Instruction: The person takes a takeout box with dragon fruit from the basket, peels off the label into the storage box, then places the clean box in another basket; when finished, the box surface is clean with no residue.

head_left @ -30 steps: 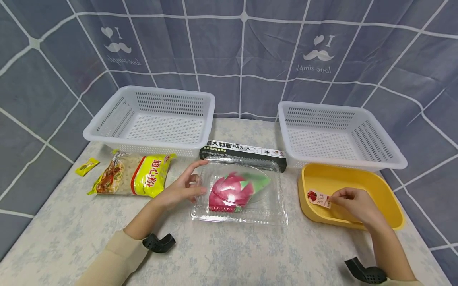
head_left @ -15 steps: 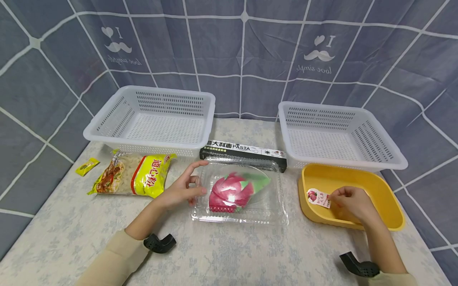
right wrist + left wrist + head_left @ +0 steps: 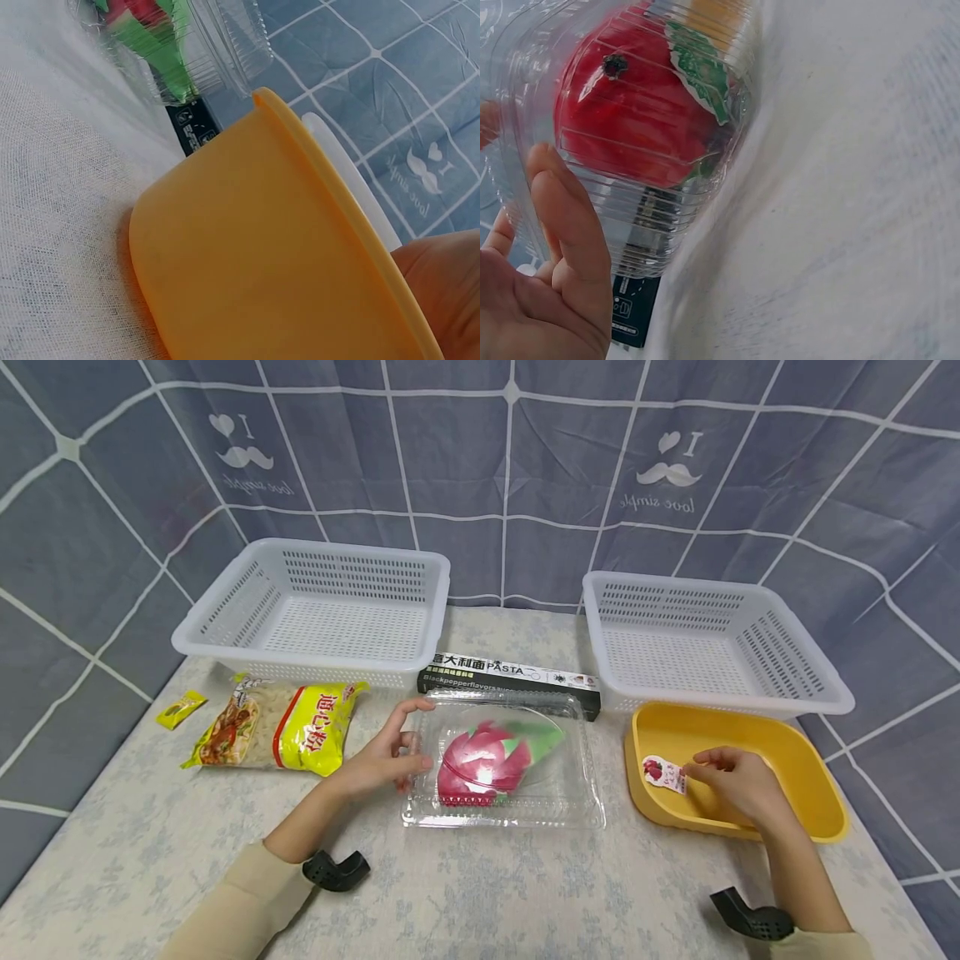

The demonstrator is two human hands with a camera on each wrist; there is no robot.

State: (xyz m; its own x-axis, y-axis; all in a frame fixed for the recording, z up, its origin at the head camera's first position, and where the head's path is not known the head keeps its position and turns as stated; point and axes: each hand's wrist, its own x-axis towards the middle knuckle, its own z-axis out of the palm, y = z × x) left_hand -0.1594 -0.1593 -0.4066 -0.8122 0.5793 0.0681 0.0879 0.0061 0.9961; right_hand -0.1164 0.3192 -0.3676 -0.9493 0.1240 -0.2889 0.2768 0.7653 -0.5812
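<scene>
My right fingers (image 3: 712,758) pinch the card (image 3: 663,773) over the tub (image 3: 708,727), its long axis ten to four o'clock. The box (image 3: 555,797) lies at nine, nearer my left fingers (image 3: 399,720), spread against its edge.

- You are at a table (image 3: 510,902) screened off like a booth; whether home or lab, you cannot tell.
- Beyond your left fingers (image 3: 411,765) and right fingers (image 3: 707,772) hangs a tile-patterned curtain (image 3: 450,460), its lettering reversed.
- Printed cloth (image 3: 187,860) lies beneath both.
- Baskets (image 3: 341,625) beyond them and a food bag (image 3: 277,727) beside your left fingers give a kitchen look.
</scene>
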